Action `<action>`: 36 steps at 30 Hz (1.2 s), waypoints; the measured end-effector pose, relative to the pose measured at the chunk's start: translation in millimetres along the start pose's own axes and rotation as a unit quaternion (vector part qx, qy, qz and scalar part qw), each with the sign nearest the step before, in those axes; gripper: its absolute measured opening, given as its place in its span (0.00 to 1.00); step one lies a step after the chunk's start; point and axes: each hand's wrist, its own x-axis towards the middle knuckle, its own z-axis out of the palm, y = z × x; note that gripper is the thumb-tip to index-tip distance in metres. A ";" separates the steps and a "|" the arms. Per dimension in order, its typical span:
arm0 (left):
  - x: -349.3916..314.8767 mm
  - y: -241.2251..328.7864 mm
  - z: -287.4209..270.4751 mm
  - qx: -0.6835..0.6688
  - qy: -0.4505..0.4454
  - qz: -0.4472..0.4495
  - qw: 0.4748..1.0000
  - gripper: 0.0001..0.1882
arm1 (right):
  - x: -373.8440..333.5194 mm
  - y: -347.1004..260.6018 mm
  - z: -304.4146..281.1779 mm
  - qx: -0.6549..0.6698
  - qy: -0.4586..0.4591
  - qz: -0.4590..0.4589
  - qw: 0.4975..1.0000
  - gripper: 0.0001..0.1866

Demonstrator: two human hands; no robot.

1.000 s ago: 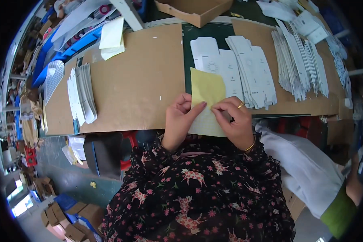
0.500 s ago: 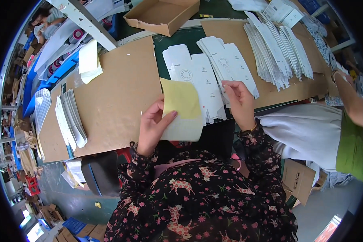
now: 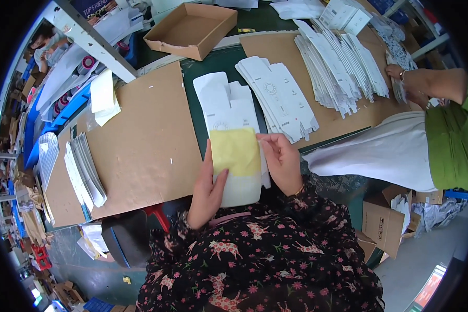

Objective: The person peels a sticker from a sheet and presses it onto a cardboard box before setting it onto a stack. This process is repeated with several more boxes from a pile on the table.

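Note:
My left hand (image 3: 207, 193) grips a sheet, yellow above and whitish below (image 3: 236, 155), with the thumb lying on its face. At the sheet's upper right corner, my right hand (image 3: 284, 165) has thumb and forefinger pinched together. Whatever lies between those fingertips is too small to make out. Behind the sheet, partly covered by it, lies a flat white printed carton (image 3: 213, 99). To its right, a small stack of flat white cartons (image 3: 280, 96) rests on the table.
A larger fanned pile of flat cartons (image 3: 330, 67) lies at the right, near a co-worker's hands (image 3: 408, 86). More folded cartons (image 3: 86, 169) lie at the left on brown cardboard (image 3: 140, 140). An open cardboard tray (image 3: 192, 31) and a metal post (image 3: 96, 39) stand behind.
My right hand has come from beside the cartons to the sheet's corner. The sheet now sits lower in view and straighter. The co-worker's hands have moved in towards the right pile.

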 end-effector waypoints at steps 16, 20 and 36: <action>18.4 38.4 -97.2 0.109 0.289 0.094 0.947 0.18 | 81.4 -56.0 4.2 -0.241 -0.075 -0.191 0.949 0.06; 14.7 19.7 -92.9 0.305 0.164 0.131 0.929 0.19 | 108.6 -47.2 24.6 -0.264 -0.127 -0.177 0.940 0.06; 37.2 -5.6 -24.7 0.246 0.124 -0.019 0.961 0.19 | 143.5 -11.0 61.7 -0.343 -0.225 -0.148 0.900 0.07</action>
